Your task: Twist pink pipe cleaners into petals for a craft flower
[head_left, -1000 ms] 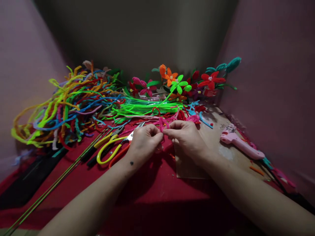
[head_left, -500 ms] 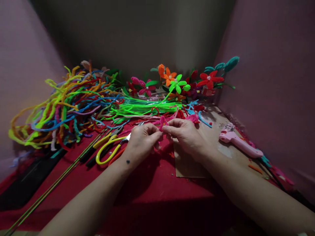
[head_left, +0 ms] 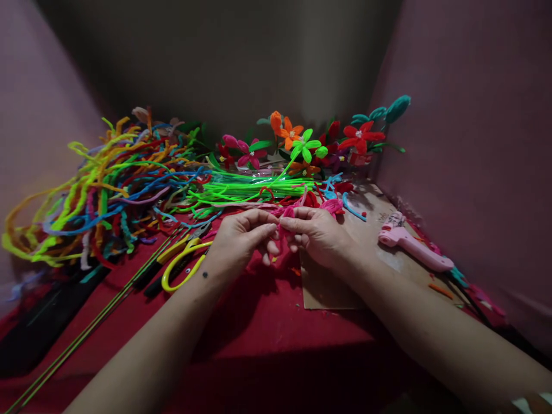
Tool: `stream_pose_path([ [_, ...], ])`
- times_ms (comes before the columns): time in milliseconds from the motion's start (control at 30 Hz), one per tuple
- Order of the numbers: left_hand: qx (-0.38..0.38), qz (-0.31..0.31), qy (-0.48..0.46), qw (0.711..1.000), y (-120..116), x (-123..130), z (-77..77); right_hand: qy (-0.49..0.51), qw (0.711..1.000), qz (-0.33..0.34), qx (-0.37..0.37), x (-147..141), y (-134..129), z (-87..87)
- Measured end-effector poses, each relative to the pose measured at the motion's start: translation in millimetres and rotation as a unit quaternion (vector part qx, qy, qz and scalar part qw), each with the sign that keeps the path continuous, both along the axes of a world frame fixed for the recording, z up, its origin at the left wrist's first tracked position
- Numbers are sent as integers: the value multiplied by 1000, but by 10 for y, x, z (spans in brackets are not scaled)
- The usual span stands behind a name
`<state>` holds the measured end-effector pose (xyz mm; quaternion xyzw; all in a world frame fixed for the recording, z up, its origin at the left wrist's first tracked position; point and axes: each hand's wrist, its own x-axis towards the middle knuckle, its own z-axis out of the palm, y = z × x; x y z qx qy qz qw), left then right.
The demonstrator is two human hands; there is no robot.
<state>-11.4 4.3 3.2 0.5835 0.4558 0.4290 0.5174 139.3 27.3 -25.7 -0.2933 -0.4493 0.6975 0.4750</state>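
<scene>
— Step in hand?
— Shaping, apparently: pink fuzzy strip (head_left: 287, 213) above desk (head_left: 263, 325), right hand (head_left: 322, 234) pinching it, left hand (head_left: 238, 239) nearly closed alongside, hold unclear.
— Next move?
— Probably wants a steady right pinch.

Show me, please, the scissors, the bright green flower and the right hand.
Scissors (head_left: 165, 279): head view, yellow handle loop.
Bright green flower (head_left: 306, 146): head view, centre.
Right hand (head_left: 322, 234): head view, back of hand.

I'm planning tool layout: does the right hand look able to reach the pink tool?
Probably yes: the pink tool lies uncovered on the board, to the right of the right hand, which would likely need to release the pink strand.
</scene>
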Motion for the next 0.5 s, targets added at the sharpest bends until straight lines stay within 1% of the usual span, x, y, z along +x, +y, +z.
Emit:
stream_pose_path([
  [133,-2,2,68,998,-38,31,45,-3,1000,22,5,0,0,-4],
  [267,14,-7,91,996,-33,38,46,-6,1000,16,-5,0,10,-9],
  [333,9,-9,93,996,-16,28,28,3,1000,16,-18,-4,5,4],
  [400,-24,-14,78,997,4,10,11,13,999,7,-30,-14,-9,25],
  [500,-94,-39,31,994,41,-30,2,16,999,-13,-33,-39,-34,40],
])
